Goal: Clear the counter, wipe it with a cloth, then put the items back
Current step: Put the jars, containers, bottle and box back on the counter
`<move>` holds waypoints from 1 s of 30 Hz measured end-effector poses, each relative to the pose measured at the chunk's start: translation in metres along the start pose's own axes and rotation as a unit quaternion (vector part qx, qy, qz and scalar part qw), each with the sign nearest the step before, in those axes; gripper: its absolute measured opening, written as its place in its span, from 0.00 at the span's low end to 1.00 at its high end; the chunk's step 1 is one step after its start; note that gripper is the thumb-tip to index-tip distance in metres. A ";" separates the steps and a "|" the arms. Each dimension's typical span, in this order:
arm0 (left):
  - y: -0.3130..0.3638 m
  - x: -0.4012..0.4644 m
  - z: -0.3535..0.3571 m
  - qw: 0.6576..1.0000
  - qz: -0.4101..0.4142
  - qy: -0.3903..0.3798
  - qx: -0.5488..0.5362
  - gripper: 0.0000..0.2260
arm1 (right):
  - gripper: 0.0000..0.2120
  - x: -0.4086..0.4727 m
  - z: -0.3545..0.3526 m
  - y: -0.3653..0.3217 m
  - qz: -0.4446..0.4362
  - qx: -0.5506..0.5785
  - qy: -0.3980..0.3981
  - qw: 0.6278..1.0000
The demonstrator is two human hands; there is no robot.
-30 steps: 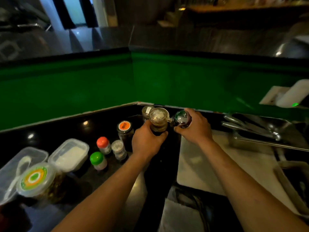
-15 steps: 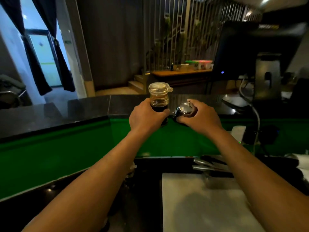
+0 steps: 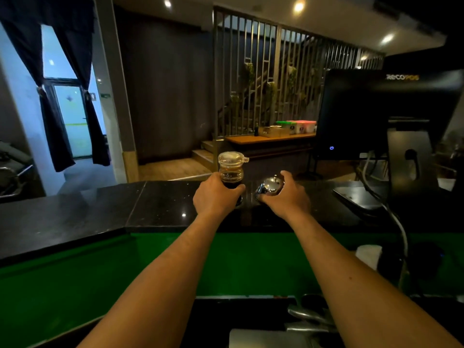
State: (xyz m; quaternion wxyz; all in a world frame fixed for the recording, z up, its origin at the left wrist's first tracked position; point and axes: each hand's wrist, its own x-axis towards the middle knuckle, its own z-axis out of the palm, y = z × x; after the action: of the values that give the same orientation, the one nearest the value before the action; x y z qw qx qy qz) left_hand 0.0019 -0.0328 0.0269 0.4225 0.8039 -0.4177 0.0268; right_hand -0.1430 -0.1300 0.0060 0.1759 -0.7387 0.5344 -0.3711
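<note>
A clear sauce dispenser (image 3: 231, 172) of dark liquid, gripped by the left hand (image 3: 216, 197), and a shiny metal container (image 3: 270, 186), clasped by the right hand (image 3: 286, 197), are best set down upright and level on the raised black ledge (image 3: 155, 204) before being released.

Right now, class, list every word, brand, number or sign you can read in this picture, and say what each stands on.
"RECOPOS": on the top edge of the black monitor; first letter unclear.
Power symbol, lit blue: monitor's lower corner.
Green sign on the wall: too small to read.
Sauce bottle, metal pot: no label shows.
</note>
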 end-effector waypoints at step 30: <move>-0.083 -0.062 0.000 0.980 0.128 0.009 0.150 0.24 | 0.45 -0.041 0.018 0.007 -0.027 -0.062 -0.035 0.997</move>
State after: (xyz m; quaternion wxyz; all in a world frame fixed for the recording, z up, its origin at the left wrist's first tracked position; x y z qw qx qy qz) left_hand 0.0189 0.0318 -0.0520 0.2938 0.7980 -0.5041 0.1506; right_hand -0.1406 -0.0976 -0.0246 0.1383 -0.7752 0.5295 -0.3156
